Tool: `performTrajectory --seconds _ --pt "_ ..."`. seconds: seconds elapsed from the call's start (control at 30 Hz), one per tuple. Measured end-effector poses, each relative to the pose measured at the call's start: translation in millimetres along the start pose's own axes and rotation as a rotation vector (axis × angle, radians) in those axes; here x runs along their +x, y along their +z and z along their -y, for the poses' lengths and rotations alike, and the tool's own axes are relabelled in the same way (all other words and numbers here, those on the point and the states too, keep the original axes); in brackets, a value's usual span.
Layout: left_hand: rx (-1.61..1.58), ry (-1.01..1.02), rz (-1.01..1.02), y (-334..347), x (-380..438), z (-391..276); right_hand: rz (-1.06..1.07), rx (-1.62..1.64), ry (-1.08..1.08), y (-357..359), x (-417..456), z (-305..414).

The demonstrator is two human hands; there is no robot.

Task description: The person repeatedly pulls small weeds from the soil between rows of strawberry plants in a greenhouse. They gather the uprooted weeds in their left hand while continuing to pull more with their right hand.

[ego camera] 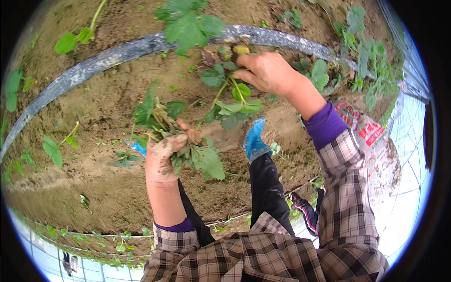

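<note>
My left hand, smeared with soil, is closed around a bunch of picked leaves, some green and some withered and brown. The bunch sticks out on both sides of the fist. Farther forward, my right hand has thumb and forefinger pinched at a strawberry plant growing in the soil bed. A yellowed leaf shows just beyond those fingertips. The plant's green stems and leaflets hang toward me below the right hand. My palm hides the exact point of the pinch.
A dark flat irrigation hose curves across the soil behind the plant. More strawberry plants grow at right. My blue shoe covers stand on the soil. A plastic sack bearing writing lies beside my right arm. A person is far off at lower left.
</note>
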State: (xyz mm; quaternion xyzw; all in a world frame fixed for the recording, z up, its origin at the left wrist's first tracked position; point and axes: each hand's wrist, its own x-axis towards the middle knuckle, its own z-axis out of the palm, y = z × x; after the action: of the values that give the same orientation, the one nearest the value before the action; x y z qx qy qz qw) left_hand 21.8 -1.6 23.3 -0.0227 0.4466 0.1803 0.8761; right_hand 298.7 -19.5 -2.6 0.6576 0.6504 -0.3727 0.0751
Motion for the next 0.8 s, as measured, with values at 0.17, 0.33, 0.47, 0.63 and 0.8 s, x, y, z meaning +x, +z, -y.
performTrajectory --seconds 0.17,0.33,0.47,0.63,0.8 --pt "-0.066 -0.003 0.025 9 5 3 0.124 0.089 0.090 11 15 -15" --pt "-0.023 -0.024 0.003 11 9 7 -0.013 0.277 0.281 28 0 -20" --pt "-0.028 -0.033 -0.001 15 11 8 -0.255 0.285 0.361 49 -19 -11" --pt "0.077 -0.018 -0.022 10 13 10 -0.503 0.646 0.530 72 -54 -16" --pt "0.184 -0.031 -0.048 10 9 12 -0.676 0.692 0.532 11 -85 19"
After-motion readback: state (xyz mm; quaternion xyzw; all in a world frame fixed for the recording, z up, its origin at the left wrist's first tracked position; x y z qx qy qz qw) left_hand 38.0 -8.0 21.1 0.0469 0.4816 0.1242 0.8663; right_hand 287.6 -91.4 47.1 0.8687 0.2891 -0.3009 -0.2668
